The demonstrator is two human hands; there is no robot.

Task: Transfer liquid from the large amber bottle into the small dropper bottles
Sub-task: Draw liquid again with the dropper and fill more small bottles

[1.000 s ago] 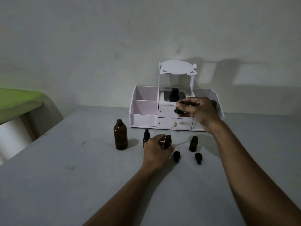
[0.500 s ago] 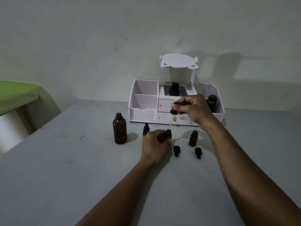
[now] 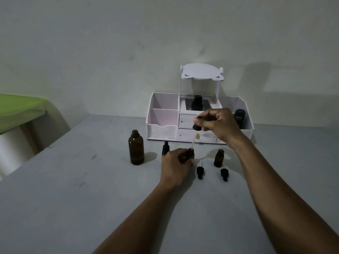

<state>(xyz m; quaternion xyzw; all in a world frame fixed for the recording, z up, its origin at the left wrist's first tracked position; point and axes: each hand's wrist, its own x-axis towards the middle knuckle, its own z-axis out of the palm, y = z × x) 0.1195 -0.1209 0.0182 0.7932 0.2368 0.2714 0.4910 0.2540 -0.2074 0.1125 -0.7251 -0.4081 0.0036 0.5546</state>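
A dim room, grey table (image 3: 73, 208) against a plain wall: at frame centre I see the left hand (image 3: 175, 165) clamped around a small dropper bottle (image 3: 190, 153), while the right hand (image 3: 218, 125) pinches a dropper (image 3: 195, 133) whose glass tip seems to meet the bottle's mouth. The large amber bottle (image 3: 136, 147) stands uncapped left of centre. A white organizer (image 3: 161, 123) sits behind; something green (image 3: 18, 109) shows at the left edge.
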